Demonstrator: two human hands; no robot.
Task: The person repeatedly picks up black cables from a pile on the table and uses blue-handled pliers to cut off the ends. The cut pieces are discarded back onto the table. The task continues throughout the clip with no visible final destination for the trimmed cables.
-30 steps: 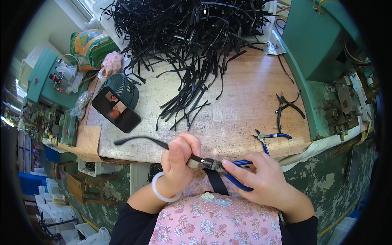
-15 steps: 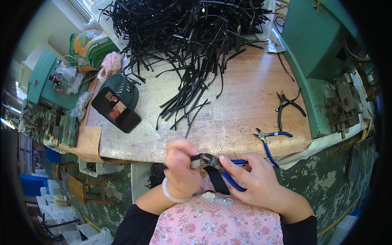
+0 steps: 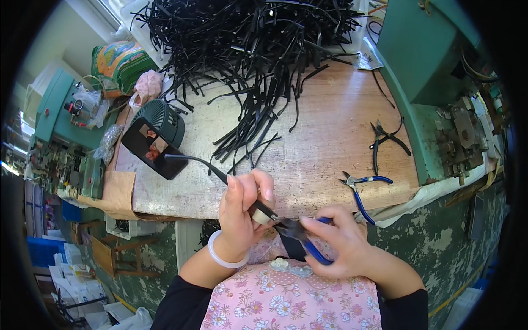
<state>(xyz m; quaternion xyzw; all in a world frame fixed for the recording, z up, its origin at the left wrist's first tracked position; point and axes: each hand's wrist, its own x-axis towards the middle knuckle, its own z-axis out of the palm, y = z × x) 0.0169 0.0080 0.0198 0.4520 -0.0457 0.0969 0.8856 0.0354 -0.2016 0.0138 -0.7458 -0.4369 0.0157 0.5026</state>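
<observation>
My left hand (image 3: 239, 217) is closed round a black eyeglass temple (image 3: 214, 169), whose curved tip reaches up and left over the table. The temple's metal hinge end points down and right toward the pliers. A pale band (image 3: 260, 216) wraps a fingertip beside that end. In my right hand (image 3: 346, 242) is a pair of blue-handled pliers (image 3: 317, 253); the jaws are blurred and close to the hinge end, and whether they touch it I cannot tell. Both hands work just off the table's front edge, above my pink floral apron.
A large heap of black temples (image 3: 253, 44) spills from a white bin onto the wooden table (image 3: 319, 159). Blue-handled nippers (image 3: 357, 187) and black-handled nippers (image 3: 379, 143) lie at right. A phone (image 3: 154, 151) leans on a green fan (image 3: 168, 124). Green machines (image 3: 423, 66) flank the table.
The temple has swung into clear view, its curved tip now extending up and left from my left fingers. The pliers have shifted slightly and their jaws are blurred.
</observation>
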